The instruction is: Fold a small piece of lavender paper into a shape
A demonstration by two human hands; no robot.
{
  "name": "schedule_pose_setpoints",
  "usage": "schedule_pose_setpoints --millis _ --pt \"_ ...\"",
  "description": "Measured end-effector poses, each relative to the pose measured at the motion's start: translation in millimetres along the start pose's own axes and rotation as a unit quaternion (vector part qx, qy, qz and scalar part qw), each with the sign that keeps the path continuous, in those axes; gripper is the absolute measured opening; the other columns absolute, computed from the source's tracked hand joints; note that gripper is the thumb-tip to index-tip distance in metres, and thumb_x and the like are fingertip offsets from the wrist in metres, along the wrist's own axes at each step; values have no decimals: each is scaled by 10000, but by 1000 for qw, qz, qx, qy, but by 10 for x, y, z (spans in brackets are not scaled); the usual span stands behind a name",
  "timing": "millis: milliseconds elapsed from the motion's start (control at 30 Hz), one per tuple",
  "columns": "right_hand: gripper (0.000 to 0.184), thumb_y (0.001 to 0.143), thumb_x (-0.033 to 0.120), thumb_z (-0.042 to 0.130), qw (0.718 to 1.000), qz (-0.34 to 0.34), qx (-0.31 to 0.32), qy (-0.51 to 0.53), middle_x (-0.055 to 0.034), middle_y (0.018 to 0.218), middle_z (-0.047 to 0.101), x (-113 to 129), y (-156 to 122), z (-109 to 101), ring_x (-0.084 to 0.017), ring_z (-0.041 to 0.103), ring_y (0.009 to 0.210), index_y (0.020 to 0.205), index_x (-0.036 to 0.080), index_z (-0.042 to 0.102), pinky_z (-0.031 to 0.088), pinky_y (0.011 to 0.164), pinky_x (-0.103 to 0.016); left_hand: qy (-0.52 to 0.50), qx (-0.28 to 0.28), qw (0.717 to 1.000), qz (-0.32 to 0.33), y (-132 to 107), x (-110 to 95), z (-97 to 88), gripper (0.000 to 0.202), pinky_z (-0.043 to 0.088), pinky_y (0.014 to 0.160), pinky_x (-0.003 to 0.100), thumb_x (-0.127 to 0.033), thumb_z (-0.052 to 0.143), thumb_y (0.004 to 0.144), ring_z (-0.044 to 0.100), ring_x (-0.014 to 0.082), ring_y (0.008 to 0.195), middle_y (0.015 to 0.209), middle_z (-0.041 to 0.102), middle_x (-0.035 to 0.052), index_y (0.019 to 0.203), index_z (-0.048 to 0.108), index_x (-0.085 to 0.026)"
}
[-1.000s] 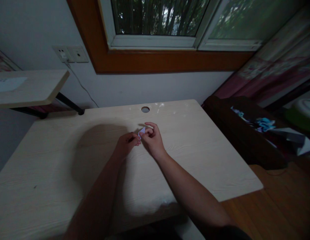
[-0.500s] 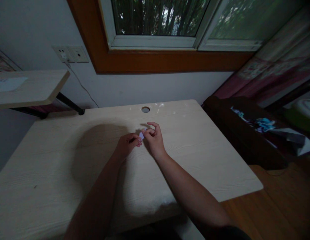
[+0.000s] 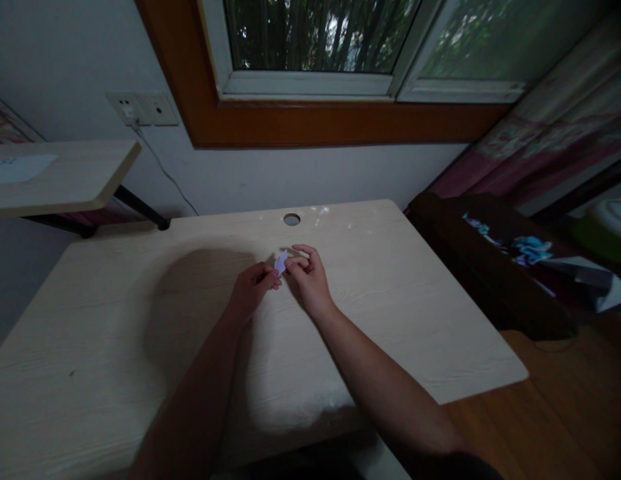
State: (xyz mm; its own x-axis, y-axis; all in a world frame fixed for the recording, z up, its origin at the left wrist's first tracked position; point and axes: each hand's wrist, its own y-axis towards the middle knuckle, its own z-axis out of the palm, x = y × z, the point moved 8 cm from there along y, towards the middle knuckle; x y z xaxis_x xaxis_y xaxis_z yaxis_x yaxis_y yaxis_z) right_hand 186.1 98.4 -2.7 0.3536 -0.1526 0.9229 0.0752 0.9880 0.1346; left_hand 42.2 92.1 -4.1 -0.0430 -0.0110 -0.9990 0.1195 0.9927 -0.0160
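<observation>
A small piece of pale purple folded paper [image 3: 280, 263] is held between my two hands, over the middle of the light wooden desk [image 3: 390, 307]. My left hand [image 3: 253, 283] pinches its lower left edge between thumb and fingers. On the right side, my right hand [image 3: 309, 277] grips the paper between thumb and index finger, with another finger stretched out above. The fingertips hide part of the paper, and its full shape is too small to make out.
Toward the back of the desk is a round cable hole [image 3: 291, 219]. A raised shelf [image 3: 65, 177] with a sheet on it stands at the left. A cord [image 3: 163, 167] runs from the wall socket [image 3: 140, 109] behind the desk. Dark furniture [image 3: 490, 267] with several items stands at the right.
The paper has turned and shifted slightly to the left, and more of its face shows between the fingers. Both hands stay nearly in place.
</observation>
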Motion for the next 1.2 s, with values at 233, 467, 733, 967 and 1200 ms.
schedule_pose_setpoints --millis 233,467,733,967,1200 --pt "374 786 267 728 999 -7 14 -30 26 753 686 35 -24 37 -153 638 722 1124 251 567 493 743 -306 3 1 1000 -2 4 14 5 230 523 626 261 -386 678 789 644 140 604 651 695 5 696 638 -179" --pt "405 764 278 753 999 -13 28 -32 22 799 688 35 -22 73 -155 636 708 1122 271 564 498 695 -307 -3 15 1000 -6 11 37 20 242 527 622 255 -382 690 782 643 138 598 634 690 2 666 623 -180" --pt "385 781 282 743 1000 -18 0 -25 52 707 643 82 -16 27 -144 612 667 1115 257 553 478 685 -292 23 46 999 -5 -8 61 51 220 536 631 259 -377 683 794 649 142 607 663 706 15 695 673 -181" --pt "338 809 297 713 999 -12 -35 -35 67 631 621 84 -2 -34 -137 586 612 1098 249 544 459 659 -282 29 49 998 -9 -32 4 68 226 533 624 269 -378 679 789 651 152 597 654 706 25 679 679 -181" --pt "276 846 347 678 999 7 -33 14 17 728 691 43 17 -32 -146 638 677 1076 250 559 508 707 -310 2 19 1000 -11 -23 -12 28 248 530 626 275 -395 682 781 640 149 592 653 705 27 664 664 -177"
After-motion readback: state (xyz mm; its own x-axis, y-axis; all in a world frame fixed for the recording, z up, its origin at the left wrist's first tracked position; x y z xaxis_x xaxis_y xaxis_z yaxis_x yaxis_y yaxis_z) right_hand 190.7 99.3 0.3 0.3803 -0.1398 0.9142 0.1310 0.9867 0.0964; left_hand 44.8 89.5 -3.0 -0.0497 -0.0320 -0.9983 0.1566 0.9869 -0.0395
